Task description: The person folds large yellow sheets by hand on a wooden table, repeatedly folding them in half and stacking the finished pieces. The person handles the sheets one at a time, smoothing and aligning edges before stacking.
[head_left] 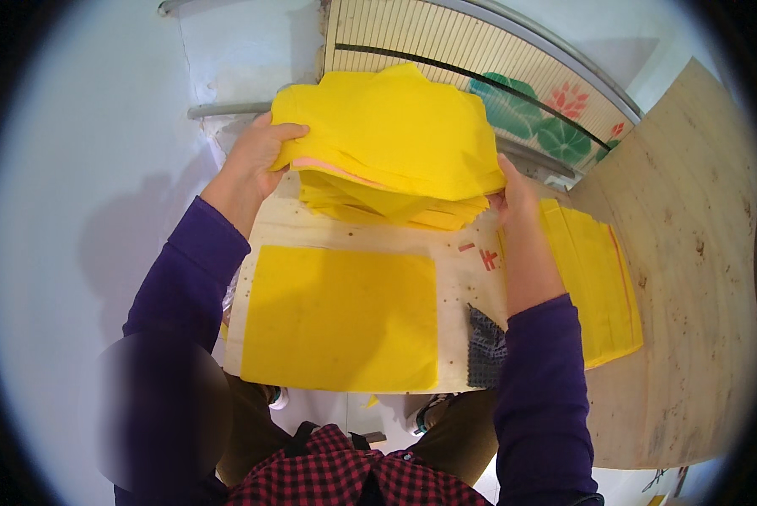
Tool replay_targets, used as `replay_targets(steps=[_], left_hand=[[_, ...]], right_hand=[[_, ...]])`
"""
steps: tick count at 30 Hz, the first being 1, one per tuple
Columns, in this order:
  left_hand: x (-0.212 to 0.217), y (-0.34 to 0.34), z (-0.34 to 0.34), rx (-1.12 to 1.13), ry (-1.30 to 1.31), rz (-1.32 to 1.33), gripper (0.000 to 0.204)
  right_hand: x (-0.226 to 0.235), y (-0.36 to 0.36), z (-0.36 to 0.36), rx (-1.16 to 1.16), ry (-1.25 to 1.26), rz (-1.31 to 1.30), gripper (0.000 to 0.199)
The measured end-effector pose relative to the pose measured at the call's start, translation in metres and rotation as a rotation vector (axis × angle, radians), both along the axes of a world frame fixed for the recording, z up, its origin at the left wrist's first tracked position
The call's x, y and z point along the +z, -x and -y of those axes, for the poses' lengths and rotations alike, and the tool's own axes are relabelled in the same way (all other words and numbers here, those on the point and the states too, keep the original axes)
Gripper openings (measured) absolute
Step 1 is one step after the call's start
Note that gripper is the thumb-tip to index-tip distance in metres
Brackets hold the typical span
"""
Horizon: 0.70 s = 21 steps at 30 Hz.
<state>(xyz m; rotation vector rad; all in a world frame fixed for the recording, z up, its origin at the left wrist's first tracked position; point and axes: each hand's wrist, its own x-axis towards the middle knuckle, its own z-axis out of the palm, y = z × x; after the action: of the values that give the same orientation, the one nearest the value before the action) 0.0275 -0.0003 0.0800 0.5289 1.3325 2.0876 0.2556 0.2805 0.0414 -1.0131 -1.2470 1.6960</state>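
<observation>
Head view: 2 hands; left hand and right hand clamped on opposite edges of one held yellow cloth, layers uncountable. Beneath grip: 1 yellow stack, partly covered by that cloth. Wearer's side of grip: 1 flat yellow sheet, 1 dark patterned scrap. Right of grip: 1 yellow pile, right forearm blocking part.

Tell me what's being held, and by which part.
Yellow cloth over the stack: left hand grips its left edge, right hand its right edge.
</observation>
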Motion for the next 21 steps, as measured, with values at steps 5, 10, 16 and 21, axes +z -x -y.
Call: replay_targets(steps=[5, 10, 16, 21], left_hand=[[0.001, -0.002, 0.004, -0.048, -0.034, -0.054, 0.043], [0.015, -0.011, 0.012, -0.031, -0.026, -0.160, 0.047], [0.028, -0.035, 0.062, -0.009, 0.029, -0.330, 0.055], [0.014, -0.080, 0.133, 0.060, 0.132, -0.571, 0.052]], right_hand=[[0.016, 0.003, 0.002, 0.114, -0.146, 0.246, 0.028], [0.028, 0.001, 0.019, 0.074, -0.331, 0.324, 0.029], [0.029, -0.042, 0.069, -0.135, -0.543, 0.220, 0.032], [0.016, -0.109, 0.157, -0.051, -0.498, -0.214, 0.029]])
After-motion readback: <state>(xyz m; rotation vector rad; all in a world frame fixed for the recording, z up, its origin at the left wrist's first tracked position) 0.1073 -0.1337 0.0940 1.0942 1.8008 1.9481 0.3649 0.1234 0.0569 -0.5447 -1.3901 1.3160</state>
